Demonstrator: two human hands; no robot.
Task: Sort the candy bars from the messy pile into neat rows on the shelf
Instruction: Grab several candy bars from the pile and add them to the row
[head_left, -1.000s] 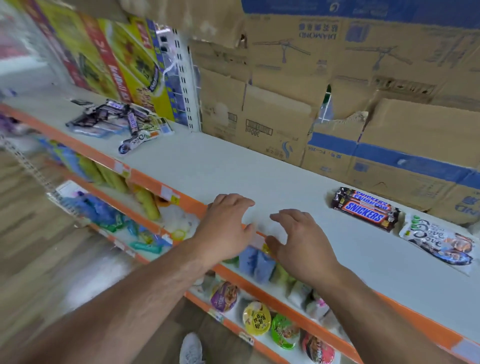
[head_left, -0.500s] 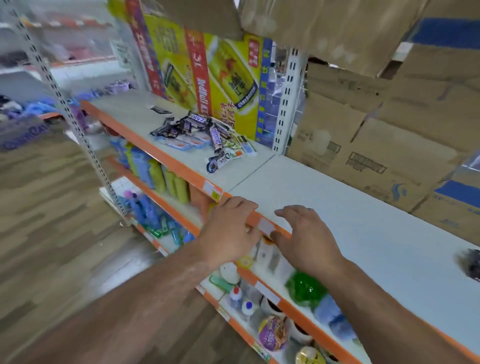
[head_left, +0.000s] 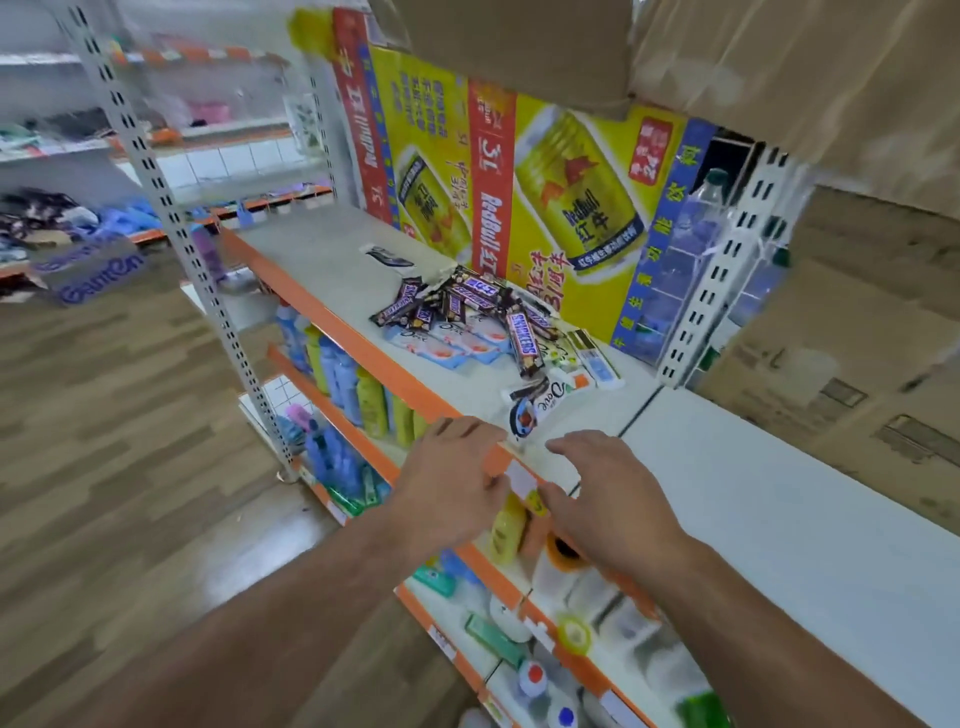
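Observation:
A messy pile of candy bars (head_left: 467, 306) lies on the white shelf (head_left: 322, 249), against a yellow drinks carton. Brown Snickers bars sit on top, one long Snickers bar (head_left: 523, 343) pointing toward me. Light-blue Dove packs (head_left: 457, 343) lie under them. A single Dove bar (head_left: 535, 410) lies apart, nearest my hands. My left hand (head_left: 452, 483) hovers over the orange shelf edge (head_left: 363, 343), fingers spread, holding nothing. My right hand (head_left: 608, 493) is beside it, also empty, its fingertips just short of the single Dove bar.
The yellow drinks carton (head_left: 519, 192) and brown cardboard boxes (head_left: 857, 338) back the shelf. A perforated upright (head_left: 722, 280) divides the shelf from a bare white section (head_left: 779, 509) on the right. Bottles and small goods fill the lower shelves (head_left: 363, 384). Wooden floor lies to the left.
My view has swung left, away from the sorted Snickers and Dove bars. The pile has come closer. Both hands have moved along the shelf edge toward it, still empty.

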